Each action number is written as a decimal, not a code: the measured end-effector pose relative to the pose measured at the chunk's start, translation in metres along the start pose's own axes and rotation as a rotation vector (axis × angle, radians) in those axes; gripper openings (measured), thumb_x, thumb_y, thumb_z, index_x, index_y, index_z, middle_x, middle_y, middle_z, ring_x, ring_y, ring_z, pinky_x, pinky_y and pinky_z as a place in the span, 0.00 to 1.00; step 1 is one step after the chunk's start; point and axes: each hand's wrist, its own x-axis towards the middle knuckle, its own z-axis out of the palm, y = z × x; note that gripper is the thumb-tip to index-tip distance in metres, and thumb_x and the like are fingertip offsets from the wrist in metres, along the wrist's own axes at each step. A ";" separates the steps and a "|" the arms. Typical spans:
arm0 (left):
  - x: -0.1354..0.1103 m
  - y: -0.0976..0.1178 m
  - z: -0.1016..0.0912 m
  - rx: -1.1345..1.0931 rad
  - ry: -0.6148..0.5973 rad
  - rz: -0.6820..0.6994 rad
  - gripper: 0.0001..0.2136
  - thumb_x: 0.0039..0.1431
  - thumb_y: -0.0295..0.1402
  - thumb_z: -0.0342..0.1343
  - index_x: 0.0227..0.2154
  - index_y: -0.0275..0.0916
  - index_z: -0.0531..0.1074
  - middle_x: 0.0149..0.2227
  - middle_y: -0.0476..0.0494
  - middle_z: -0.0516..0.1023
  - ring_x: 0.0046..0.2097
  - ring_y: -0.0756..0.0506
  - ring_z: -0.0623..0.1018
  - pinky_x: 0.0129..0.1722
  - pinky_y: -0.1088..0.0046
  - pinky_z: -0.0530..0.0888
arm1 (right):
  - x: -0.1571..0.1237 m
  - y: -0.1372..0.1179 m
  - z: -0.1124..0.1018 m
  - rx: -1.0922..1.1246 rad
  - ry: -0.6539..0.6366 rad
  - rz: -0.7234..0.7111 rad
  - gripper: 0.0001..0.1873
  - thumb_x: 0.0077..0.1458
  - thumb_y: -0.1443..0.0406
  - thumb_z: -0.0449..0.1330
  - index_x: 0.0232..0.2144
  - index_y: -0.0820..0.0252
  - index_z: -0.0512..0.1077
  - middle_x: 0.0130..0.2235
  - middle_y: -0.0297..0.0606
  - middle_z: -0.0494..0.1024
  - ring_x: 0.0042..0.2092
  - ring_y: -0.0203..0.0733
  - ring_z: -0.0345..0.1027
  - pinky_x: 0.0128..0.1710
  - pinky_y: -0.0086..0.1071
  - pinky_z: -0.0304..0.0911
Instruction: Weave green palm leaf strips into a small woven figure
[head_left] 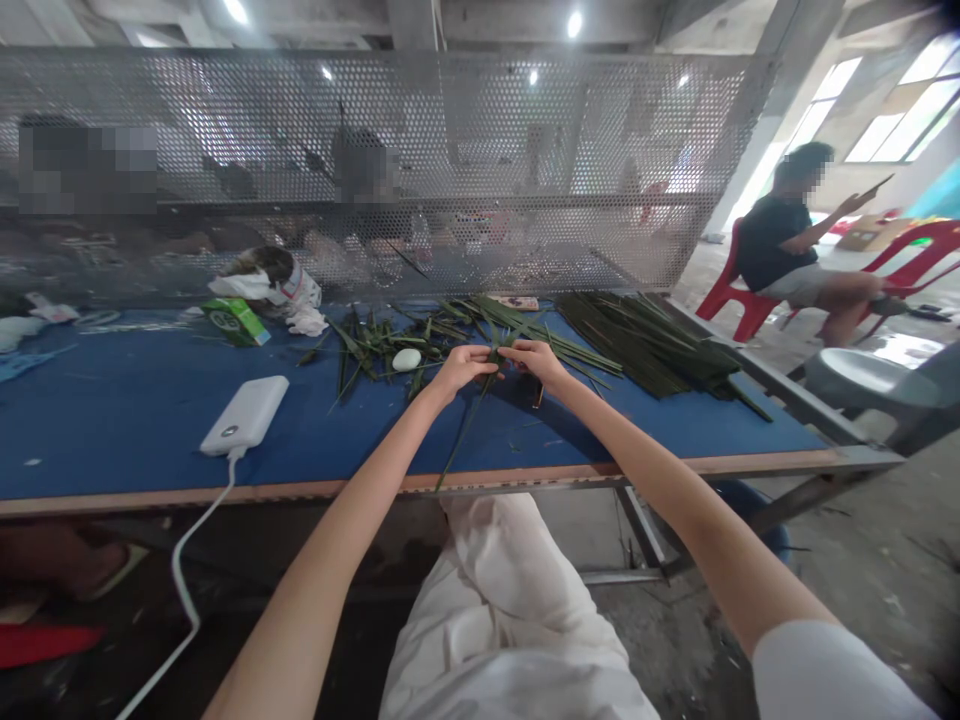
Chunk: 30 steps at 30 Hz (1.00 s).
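Both my hands meet over the blue table (135, 420), pinched on one long green leaf strip (466, 425) that trails down past the front edge. My left hand (463, 367) grips it from the left with fingers closed. My right hand (534, 360) holds the same strip's upper end, fingers curled. Loose green leaf pieces (390, 345) lie scattered just beyond my hands, around a small white oval object (406, 359). A neat bundle of long dark green leaves (652, 345) lies to the right.
A white power bank (246, 414) with a cable lies at left, near a green carton (236, 321) and crumpled wrappers (274, 280). A perforated metal screen (450, 170) closes the table's far side. A person sits on a red chair (739, 295) at right.
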 end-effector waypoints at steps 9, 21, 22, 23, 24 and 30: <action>0.001 -0.002 0.001 -0.061 -0.034 -0.065 0.12 0.51 0.35 0.62 0.35 0.33 0.77 0.34 0.38 0.81 0.32 0.45 0.80 0.37 0.68 0.76 | -0.001 -0.006 -0.001 0.021 0.066 0.011 0.26 0.38 0.45 0.67 0.18 0.59 0.63 0.18 0.28 0.60 0.22 0.31 0.52 0.22 0.30 0.47; 0.001 -0.002 0.001 0.000 0.059 -0.023 0.06 0.52 0.31 0.61 0.29 0.32 0.76 0.29 0.40 0.80 0.28 0.47 0.79 0.34 0.69 0.76 | 0.000 -0.001 0.001 -0.023 0.019 -0.060 0.23 0.44 0.47 0.64 0.18 0.60 0.67 0.20 0.31 0.63 0.25 0.33 0.56 0.25 0.29 0.50; 0.002 -0.002 0.002 0.005 0.073 -0.018 0.06 0.52 0.31 0.61 0.29 0.32 0.76 0.28 0.41 0.80 0.28 0.47 0.78 0.34 0.69 0.76 | 0.000 0.000 0.001 -0.025 0.002 -0.060 0.22 0.44 0.48 0.64 0.19 0.61 0.68 0.21 0.31 0.64 0.26 0.33 0.57 0.25 0.29 0.51; 0.002 -0.002 0.002 0.010 0.079 -0.013 0.06 0.52 0.31 0.61 0.28 0.32 0.76 0.27 0.41 0.80 0.28 0.47 0.78 0.33 0.69 0.76 | 0.000 0.000 0.002 -0.026 -0.009 -0.058 0.22 0.44 0.48 0.64 0.19 0.61 0.69 0.21 0.31 0.64 0.26 0.33 0.58 0.26 0.29 0.51; 0.002 -0.003 0.002 0.015 0.080 -0.008 0.06 0.52 0.31 0.61 0.28 0.32 0.76 0.26 0.41 0.79 0.27 0.46 0.78 0.33 0.70 0.76 | 0.000 0.000 0.002 -0.028 -0.012 -0.053 0.21 0.44 0.49 0.64 0.19 0.61 0.69 0.21 0.32 0.65 0.26 0.34 0.58 0.26 0.29 0.51; 0.001 -0.002 0.002 0.011 0.059 0.012 0.11 0.50 0.36 0.63 0.31 0.32 0.77 0.29 0.41 0.81 0.29 0.45 0.79 0.34 0.70 0.75 | 0.000 -0.002 0.001 -0.054 0.006 -0.037 0.21 0.43 0.49 0.64 0.19 0.61 0.68 0.21 0.31 0.64 0.26 0.33 0.56 0.26 0.29 0.50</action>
